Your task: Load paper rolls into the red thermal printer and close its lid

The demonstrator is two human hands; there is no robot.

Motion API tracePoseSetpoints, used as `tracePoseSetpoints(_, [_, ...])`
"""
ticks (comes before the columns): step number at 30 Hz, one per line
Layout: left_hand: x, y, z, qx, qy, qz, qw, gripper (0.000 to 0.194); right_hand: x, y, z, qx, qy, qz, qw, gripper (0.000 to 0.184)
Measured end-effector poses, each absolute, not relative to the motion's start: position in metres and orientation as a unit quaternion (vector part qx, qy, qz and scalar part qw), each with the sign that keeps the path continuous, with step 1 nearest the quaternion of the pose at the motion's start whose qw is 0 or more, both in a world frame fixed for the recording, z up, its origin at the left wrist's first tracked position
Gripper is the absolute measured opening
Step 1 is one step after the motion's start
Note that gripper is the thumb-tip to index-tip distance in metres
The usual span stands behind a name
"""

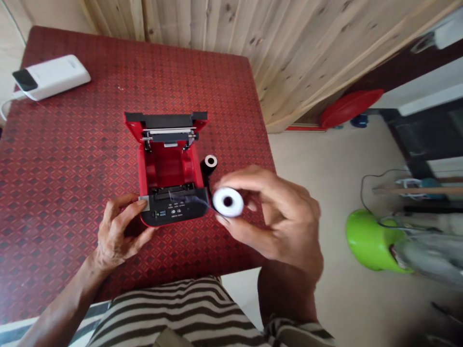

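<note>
A small red and black receipt printer (173,207) sits on the table with its lid (170,120) raised and its red paper bay (168,161) showing no roll inside. My left hand (119,229) grips the printer's front left corner, the index finger on a grey piece there and the thumb at the front edge. Beside the printer's right front corner, my right hand (278,217) holds a white paper roll (237,200) between thumb and fingers, its round end with a dark core facing me. A thin, see-through strip runs from near the roll over the printer's panel.
Behind the right side of the printer is a second, dark-sided roll (209,166). A white power bank (60,77) with a cable lies at the far left of the patterned red table (90,125). A wooden panel wall stands behind; a green bin (372,241) is on the floor to the right.
</note>
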State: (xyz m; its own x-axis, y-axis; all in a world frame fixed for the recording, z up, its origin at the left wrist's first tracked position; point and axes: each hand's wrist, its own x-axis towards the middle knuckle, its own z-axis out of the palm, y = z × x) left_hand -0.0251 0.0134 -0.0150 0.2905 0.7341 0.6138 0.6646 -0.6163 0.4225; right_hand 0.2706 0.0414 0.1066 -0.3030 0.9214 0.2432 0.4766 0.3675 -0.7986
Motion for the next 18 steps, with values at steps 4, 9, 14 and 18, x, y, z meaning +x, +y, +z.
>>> tracePoseSetpoints(4, [-0.024, 0.015, -0.015, 0.799, 0.445, 0.404, 0.034, 0.072, 0.295, 0.01, 0.072, -0.497, -0.678, 0.404, 0.362, 0.024])
tracePoseSetpoints(9, [-0.022, 0.011, -0.013, 0.788, 0.474, 0.39, 0.045, 0.068, 0.28, 0.002, 0.02, -0.544, -0.65, 0.408, 0.34, 0.018])
tracePoseSetpoints(14, [-0.024, 0.009, -0.016, 0.788, 0.481, 0.383, 0.042, 0.074, 0.27, 0.005, 0.006, -0.546, -0.672, 0.355, 0.352, 0.012])
tracePoseSetpoints(18, [-0.027, 0.011, -0.02, 0.795, 0.465, 0.389, 0.027, 0.079, 0.273, 0.009, 0.001, -0.534, -0.687, 0.323, 0.372, 0.018])
